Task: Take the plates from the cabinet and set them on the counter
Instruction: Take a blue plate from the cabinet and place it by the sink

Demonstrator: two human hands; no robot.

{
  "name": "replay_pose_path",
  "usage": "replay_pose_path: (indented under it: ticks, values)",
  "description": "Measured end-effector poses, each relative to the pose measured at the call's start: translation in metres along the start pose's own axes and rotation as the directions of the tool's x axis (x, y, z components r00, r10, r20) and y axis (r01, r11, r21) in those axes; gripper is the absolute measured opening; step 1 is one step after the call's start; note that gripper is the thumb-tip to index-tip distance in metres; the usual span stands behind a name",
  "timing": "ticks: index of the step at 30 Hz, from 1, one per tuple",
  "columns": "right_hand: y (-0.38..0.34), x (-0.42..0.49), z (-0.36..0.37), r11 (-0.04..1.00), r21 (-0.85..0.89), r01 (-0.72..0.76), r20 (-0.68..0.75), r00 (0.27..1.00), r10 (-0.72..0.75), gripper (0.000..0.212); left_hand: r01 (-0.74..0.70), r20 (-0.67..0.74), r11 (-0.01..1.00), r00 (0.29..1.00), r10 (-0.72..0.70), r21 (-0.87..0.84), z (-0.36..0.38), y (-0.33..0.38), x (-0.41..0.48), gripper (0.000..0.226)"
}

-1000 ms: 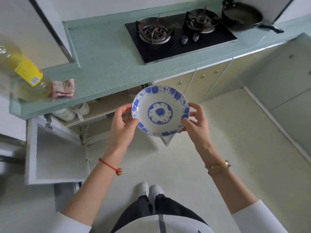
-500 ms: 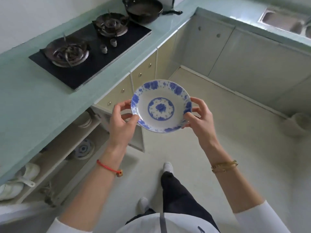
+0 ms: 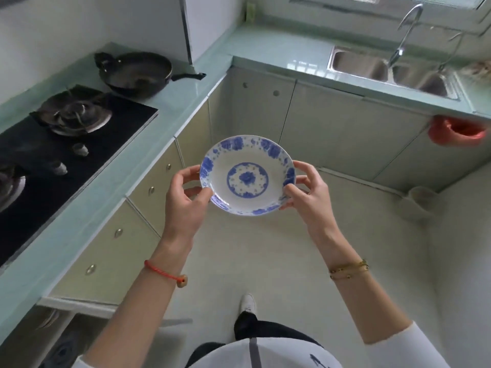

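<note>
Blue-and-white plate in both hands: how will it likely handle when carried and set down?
The plate looks like glazed ceramic, so probably rigid, smooth and breakable over the tiled floor. The left hand and right hand pinch opposite rims; that grip suggests modest weight. Its shallow shape should sit flat.

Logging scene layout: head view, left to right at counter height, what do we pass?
Gas stove → black frying pan → sink with faucet → red basin under the counter.
</note>
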State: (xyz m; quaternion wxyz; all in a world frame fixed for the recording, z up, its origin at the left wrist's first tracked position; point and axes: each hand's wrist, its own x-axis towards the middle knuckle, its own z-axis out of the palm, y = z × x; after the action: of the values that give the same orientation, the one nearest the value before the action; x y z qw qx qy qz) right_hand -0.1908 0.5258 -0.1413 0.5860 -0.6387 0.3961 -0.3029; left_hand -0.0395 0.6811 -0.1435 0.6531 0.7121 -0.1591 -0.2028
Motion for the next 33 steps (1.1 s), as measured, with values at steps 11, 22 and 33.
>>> replay_pose_path:
  ticks: [11, 22, 33]
  values:
    - [-0.021, 0.214, -0.005, 1.000, 0.001, 0.017, -0.051, 0.999, -0.017, 0.044, -0.045, 0.055, 0.999, 0.997, 0.045, -0.011, 0.114, 0.025, 0.200, 0.041]
    - [-0.045, 0.459, 0.037, 1.000, 0.000, 0.018, -0.150, 0.989, -0.018, 0.046, -0.077, 0.138, 0.997, 0.987, 0.078, -0.009, 0.207, 0.053, 0.450, 0.041]
    - [-0.051, 0.684, 0.052, 0.998, 0.031, -0.054, -0.204, 0.977, 0.059, 0.042, -0.045, 0.153, 0.999, 0.987, 0.040, 0.030, 0.315, 0.071, 0.661, 0.043]
